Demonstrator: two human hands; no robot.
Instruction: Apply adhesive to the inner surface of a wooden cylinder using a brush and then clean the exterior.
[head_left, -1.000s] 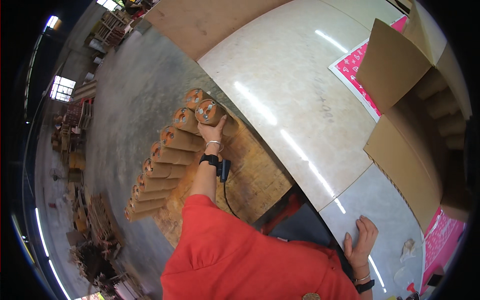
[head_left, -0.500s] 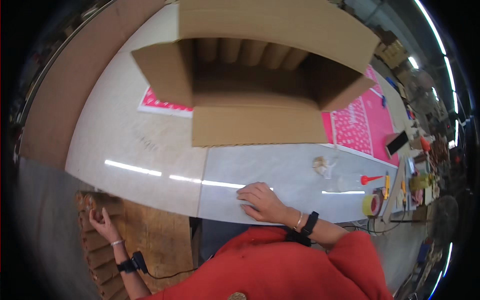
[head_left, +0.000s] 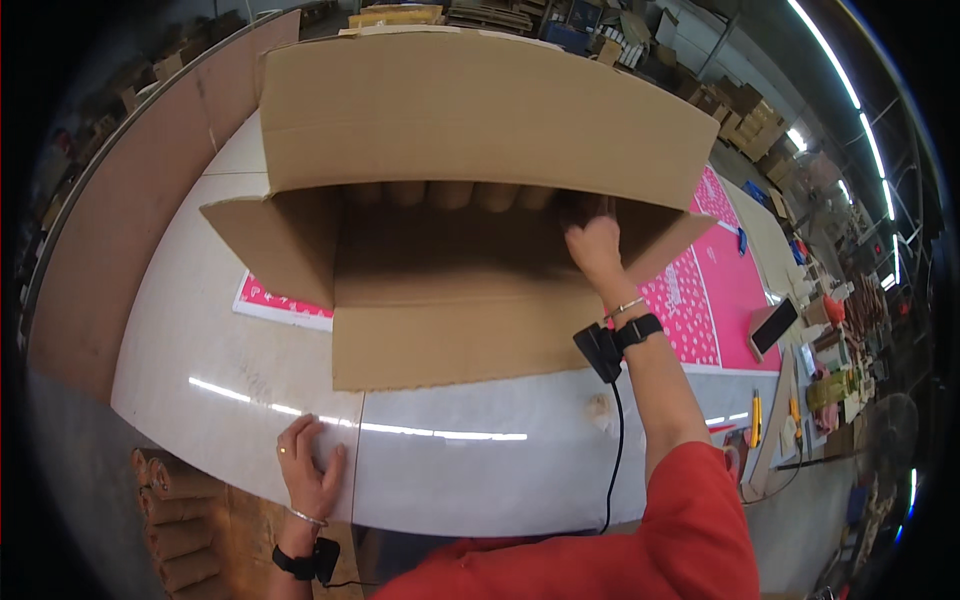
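An open cardboard box [head_left: 480, 120] stands on the table with its flaps spread. Along its far inner wall is a row of brown rolls [head_left: 450, 194]. My right hand [head_left: 594, 245] reaches into the box at the right end of that row, fingers curled; shadow and the hand itself hide what they close on. My left hand [head_left: 312, 465] rests on the table's near edge, holding nothing, with thumb and fingers apart. Below it at the lower left lies a stack of similar brown rolls [head_left: 180, 540].
Pink printed sheets [head_left: 735, 285] lie under and beside the box. A phone [head_left: 772, 328] leans at the right, near a yellow cutter [head_left: 756, 418]. A tall brown board [head_left: 120, 220] borders the table's left side. A cable hangs from my right wrist.
My right hand has gone from the tabletop into the box. My left hand has left the rolls at the lower left and come onto the table edge. The view has shifted.
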